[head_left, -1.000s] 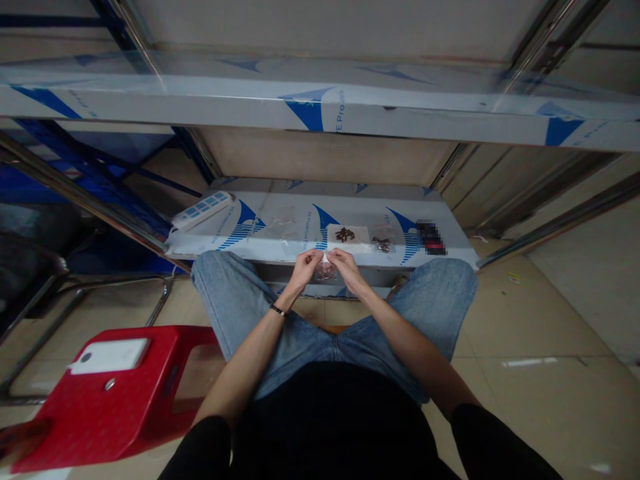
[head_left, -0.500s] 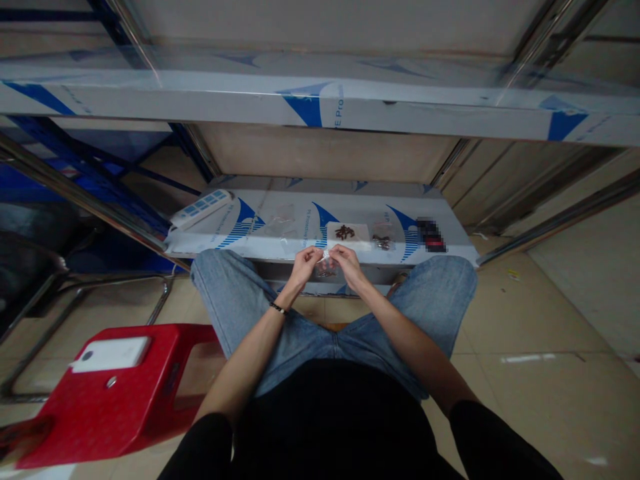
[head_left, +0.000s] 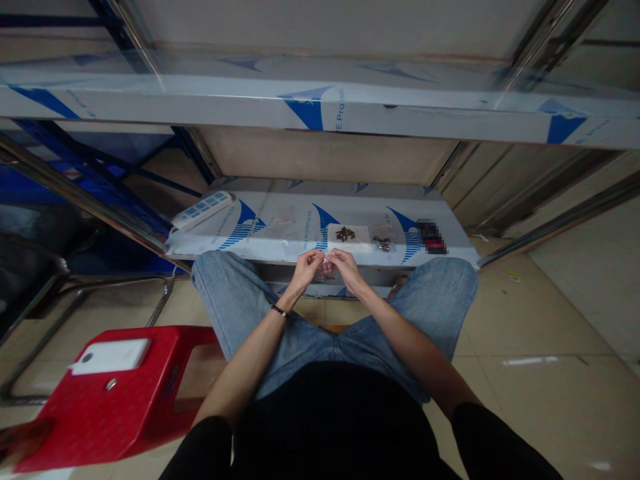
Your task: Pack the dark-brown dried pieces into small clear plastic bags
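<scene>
My left hand (head_left: 307, 265) and my right hand (head_left: 346, 267) meet at the front edge of the shelf, fingers pinched. Between them hangs a small clear plastic bag (head_left: 327, 276) with small pieces in it, too small to make out. Both hands grip its top edge. Just beyond them, a white sheet (head_left: 361, 247) lies on the shelf and carries a pile of small brown pieces (head_left: 345, 233). To its right is another clear bag of small shiny parts (head_left: 383, 244).
The film-covered shelf (head_left: 280, 189) also bears a white power strip (head_left: 204, 210), thin clear bags (head_left: 284, 220) and a dark, blurred-out item (head_left: 432, 237). An upper shelf edge (head_left: 240, 105) crosses ahead. On my left, a red stool (head_left: 125, 413) holds a white phone-like device (head_left: 111, 355).
My fingers have shifted slightly at the top of the bag and dropped a little. The things on the shelf have stayed in place.
</scene>
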A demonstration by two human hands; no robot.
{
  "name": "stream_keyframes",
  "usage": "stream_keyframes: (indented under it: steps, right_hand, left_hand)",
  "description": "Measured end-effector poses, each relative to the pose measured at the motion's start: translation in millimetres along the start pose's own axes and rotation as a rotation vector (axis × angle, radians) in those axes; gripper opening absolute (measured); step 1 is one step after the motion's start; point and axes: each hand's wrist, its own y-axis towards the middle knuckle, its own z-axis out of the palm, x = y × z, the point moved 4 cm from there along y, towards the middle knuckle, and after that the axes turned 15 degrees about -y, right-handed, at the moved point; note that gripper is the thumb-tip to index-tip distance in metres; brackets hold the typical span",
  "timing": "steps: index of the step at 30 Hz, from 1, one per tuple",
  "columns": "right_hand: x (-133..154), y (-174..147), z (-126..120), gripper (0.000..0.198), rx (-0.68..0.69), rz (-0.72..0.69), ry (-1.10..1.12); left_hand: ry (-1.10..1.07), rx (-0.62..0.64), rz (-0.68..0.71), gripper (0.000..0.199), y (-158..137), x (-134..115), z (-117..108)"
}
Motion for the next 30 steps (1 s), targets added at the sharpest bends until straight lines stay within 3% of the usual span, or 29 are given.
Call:
stream_keyframes:
  steps: [9,14,18,22,30]
  right_hand:
    - [-3.5,0.6,1.3,0.039,0.068,0.013,-0.019]
    - [-3.6,5.8,-2.2,0.038,0.048,-0.027,-0.013]
    - [-9.9,11.1,-7.2,0.038,-0.064,-0.048,-0.08]
    - [-17.4,14.4,-10.1,0.039,-0.12,-0.026,-0.143]
    - [-14.3,16.7,-22.8,0.041,-0.064,-0.023,-0.193]
  left_hand:
    - [0.041,0.07,0.01,0.03,-4.3,-3.9,3.1]
    - [-0.011,-0.009,-0.022,0.029,-4.6,-3.7,-1.5]
    - [0.033,-0.12,0.01,0.032,-3.6,-6.4,-7.1]
    - [0.045,-0.112,-0.002,0.034,-2.8,-4.3,-11.3]
    - [0.116,-0.106,0.039,0.037,0.8,-1.7,-10.8]
